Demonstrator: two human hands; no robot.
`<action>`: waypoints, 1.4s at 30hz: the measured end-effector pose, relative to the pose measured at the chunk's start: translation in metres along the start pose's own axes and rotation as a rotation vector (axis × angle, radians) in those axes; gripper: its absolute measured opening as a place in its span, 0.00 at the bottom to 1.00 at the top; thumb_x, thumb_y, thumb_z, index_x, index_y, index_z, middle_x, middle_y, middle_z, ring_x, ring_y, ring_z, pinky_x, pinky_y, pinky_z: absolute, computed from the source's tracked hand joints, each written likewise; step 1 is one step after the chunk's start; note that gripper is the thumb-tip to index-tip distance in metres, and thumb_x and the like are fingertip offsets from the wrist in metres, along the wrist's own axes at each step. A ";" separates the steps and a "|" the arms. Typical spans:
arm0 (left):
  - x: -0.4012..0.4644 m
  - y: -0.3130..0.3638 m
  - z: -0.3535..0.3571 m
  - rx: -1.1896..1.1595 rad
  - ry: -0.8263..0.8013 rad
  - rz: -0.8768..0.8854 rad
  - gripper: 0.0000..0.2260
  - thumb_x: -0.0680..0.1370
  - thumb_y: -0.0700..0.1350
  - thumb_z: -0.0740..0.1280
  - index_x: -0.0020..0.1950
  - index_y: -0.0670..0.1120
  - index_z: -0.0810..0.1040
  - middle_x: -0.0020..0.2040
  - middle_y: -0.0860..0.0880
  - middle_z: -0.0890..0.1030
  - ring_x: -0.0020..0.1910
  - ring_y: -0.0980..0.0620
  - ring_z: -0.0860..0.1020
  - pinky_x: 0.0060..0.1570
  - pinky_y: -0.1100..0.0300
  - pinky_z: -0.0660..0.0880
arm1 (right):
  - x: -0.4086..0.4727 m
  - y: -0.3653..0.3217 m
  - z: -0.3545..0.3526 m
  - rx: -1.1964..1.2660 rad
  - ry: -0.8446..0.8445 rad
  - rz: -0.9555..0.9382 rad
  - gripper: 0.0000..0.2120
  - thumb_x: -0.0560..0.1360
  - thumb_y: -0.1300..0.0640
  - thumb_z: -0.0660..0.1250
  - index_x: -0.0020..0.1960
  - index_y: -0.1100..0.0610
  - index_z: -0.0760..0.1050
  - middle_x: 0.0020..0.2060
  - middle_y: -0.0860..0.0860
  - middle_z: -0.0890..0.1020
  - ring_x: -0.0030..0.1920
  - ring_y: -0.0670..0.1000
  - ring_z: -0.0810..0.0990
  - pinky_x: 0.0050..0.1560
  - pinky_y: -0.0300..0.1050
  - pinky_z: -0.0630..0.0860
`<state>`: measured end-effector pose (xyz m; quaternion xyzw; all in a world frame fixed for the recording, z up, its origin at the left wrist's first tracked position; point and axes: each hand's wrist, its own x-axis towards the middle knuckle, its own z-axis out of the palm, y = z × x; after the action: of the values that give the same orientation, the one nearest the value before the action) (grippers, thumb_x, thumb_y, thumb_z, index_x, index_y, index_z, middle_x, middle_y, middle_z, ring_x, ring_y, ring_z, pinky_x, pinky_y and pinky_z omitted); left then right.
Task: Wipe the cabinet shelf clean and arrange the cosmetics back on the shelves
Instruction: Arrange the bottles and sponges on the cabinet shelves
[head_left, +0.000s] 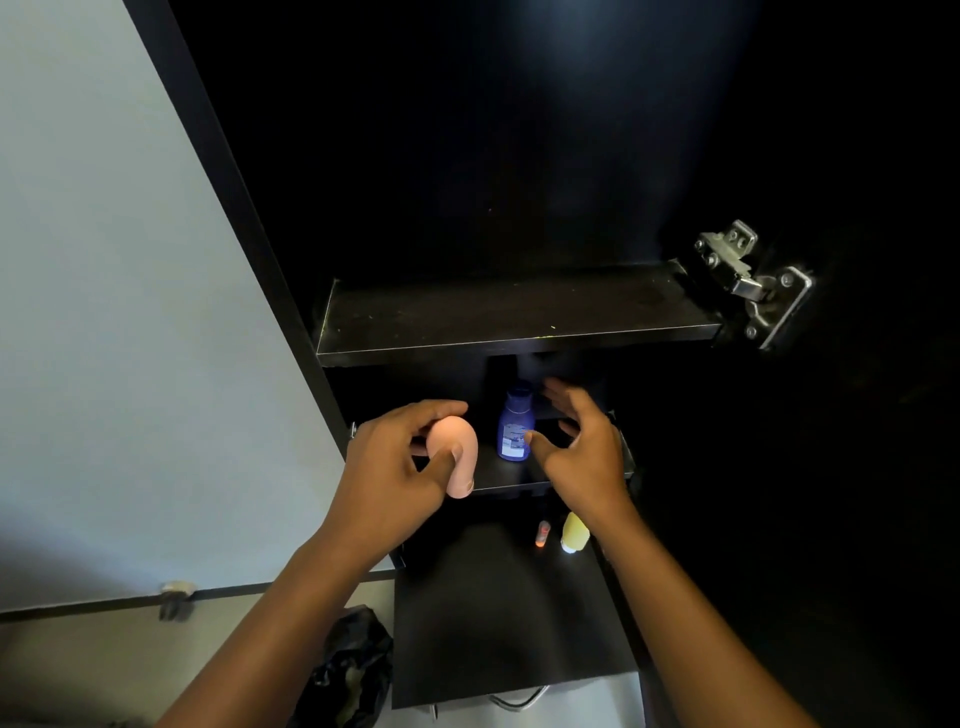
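Observation:
My left hand is shut on a pale pink bottle, held in front of the middle shelf of the black cabinet. A blue lotion bottle stands upright on that shelf. Just to the right of it, my right hand is open with fingers spread and holds nothing. The upper shelf is bare, with small pale specks on it. On the bottom shelf stand a yellow bottle and a small orange tube.
A metal door hinge sticks out at the cabinet's right side. A pale wall runs along the left. A crumpled black plastic bag lies on the floor by the cabinet's foot.

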<state>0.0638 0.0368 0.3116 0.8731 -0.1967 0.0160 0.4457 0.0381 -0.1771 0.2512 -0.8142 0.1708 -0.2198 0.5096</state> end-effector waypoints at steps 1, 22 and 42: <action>-0.002 0.005 -0.003 -0.010 -0.010 0.014 0.19 0.76 0.42 0.75 0.65 0.55 0.81 0.62 0.57 0.82 0.59 0.55 0.80 0.59 0.55 0.82 | -0.007 -0.005 -0.006 -0.034 0.047 -0.040 0.29 0.70 0.63 0.77 0.68 0.46 0.75 0.63 0.42 0.81 0.64 0.45 0.79 0.66 0.51 0.78; 0.038 0.120 -0.081 -0.245 0.248 0.298 0.26 0.76 0.43 0.75 0.74 0.51 0.74 0.65 0.56 0.80 0.61 0.60 0.81 0.58 0.67 0.78 | 0.016 -0.194 -0.045 0.212 -0.058 -0.315 0.17 0.68 0.62 0.81 0.53 0.49 0.82 0.44 0.46 0.87 0.43 0.42 0.85 0.44 0.38 0.82; 0.021 0.081 -0.053 -0.142 0.267 0.186 0.26 0.72 0.37 0.67 0.71 0.48 0.75 0.65 0.52 0.80 0.63 0.58 0.78 0.67 0.61 0.75 | 0.048 -0.166 -0.022 0.031 -0.020 -0.263 0.19 0.66 0.59 0.79 0.57 0.58 0.83 0.48 0.52 0.88 0.48 0.48 0.86 0.55 0.47 0.83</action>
<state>0.0617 0.0296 0.4104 0.8077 -0.2162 0.1591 0.5250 0.0765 -0.1477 0.4183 -0.8237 0.0541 -0.2791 0.4907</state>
